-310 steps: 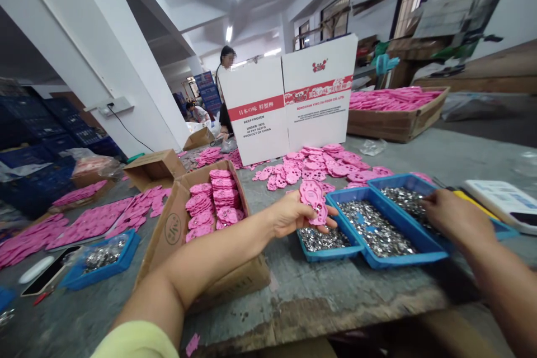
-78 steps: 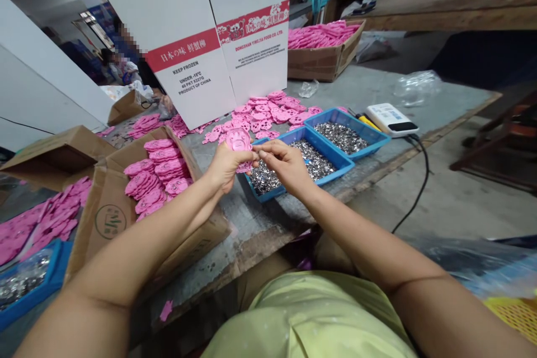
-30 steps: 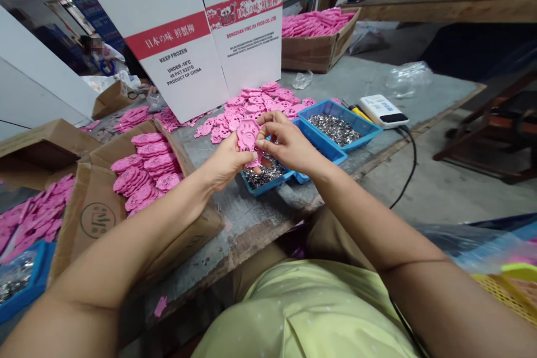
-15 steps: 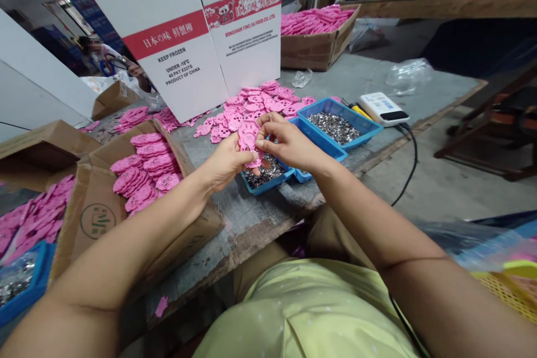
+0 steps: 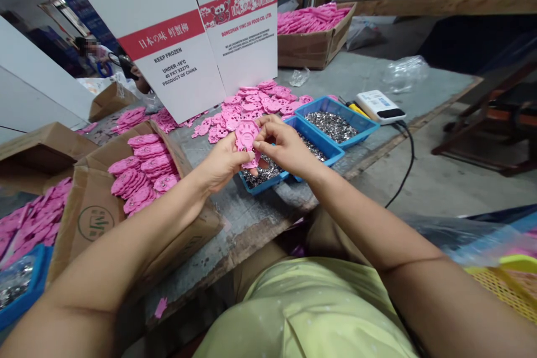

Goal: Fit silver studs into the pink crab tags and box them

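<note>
My left hand [image 5: 220,163] is closed on a pink plastic piece [image 5: 246,136] and holds it upright above a small blue tray [image 5: 268,179] of silver metal bits. My right hand [image 5: 282,144] pinches at the face of the same piece with thumb and forefinger; whatever is in the pinch is too small to make out. A larger blue tray [image 5: 325,149] and a second one [image 5: 335,124] of the same metal bits lie just right of my hands.
A brown carton [image 5: 98,218] with stacked pink pieces sits left. Loose pink pieces [image 5: 255,106] lie before a white folded carton [image 5: 197,33]. A white device [image 5: 380,106] with a black cable lies right. Another person sits far left. A yellow basket [image 5: 503,279] is lower right.
Ten seconds ago my right hand was in the right tray; it has since come to the pink piece. In the last second the hands barely moved; the view shifted slightly.
</note>
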Demonstrator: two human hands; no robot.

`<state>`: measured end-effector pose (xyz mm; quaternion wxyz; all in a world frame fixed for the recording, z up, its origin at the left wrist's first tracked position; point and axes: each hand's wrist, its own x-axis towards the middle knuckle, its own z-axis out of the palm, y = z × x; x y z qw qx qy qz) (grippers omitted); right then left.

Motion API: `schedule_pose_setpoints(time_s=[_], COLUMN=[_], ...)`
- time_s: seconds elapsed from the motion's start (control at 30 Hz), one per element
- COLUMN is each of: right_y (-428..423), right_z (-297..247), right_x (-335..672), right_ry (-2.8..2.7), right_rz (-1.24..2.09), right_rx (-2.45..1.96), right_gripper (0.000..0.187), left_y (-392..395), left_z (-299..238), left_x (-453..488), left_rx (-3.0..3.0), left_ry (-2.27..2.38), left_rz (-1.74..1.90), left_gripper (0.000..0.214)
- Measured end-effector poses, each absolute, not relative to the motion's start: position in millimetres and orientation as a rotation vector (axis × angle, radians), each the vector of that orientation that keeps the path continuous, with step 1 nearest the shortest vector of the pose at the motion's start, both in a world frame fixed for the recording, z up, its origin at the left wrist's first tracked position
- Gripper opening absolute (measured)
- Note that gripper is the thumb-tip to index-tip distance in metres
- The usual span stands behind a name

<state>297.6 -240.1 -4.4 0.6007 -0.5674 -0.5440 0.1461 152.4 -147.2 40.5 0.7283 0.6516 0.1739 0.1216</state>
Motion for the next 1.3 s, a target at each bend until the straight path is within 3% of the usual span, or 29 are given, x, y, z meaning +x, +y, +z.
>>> schedule_pose_setpoints(time_s=[0.3, 0.53, 0.93, 1.03, 1.2, 1.3], right_y=[-238, -231, -247, -248, -250, -249], right_z=[-10, -40, -89, -97, -101, -103], right_x=[291, 302, 288, 290, 291, 291], right_ry=[-1.137, -0.799, -1.308, -1.372, -1.405, -1.423], right_rz=[0.327, 0.376, 0.326, 0.329, 0.325, 0.327], right_rx=[-1.172, -1.086, -1.494, -1.542, -1.609, -1.61], right_gripper=[0.008, 0.015, 0.013, 0.016, 0.019, 0.021], left_y=[-147, -143, -147, -126, -42, 10], left_z=[45, 45, 51, 76, 117, 121], left_x=[152, 153, 153, 146, 99, 52], left_rx=[1.42, 1.422, 1.327, 1.318, 1.478, 1.53], left_ry=[0.442, 0.446, 0.561, 0.553, 0.727, 0.992], left_rz=[0.294, 0.304, 0.465, 0.495, 0.822, 0.994], left_gripper=[0.037, 0.025, 0.019, 0.017, 0.041, 0.036])
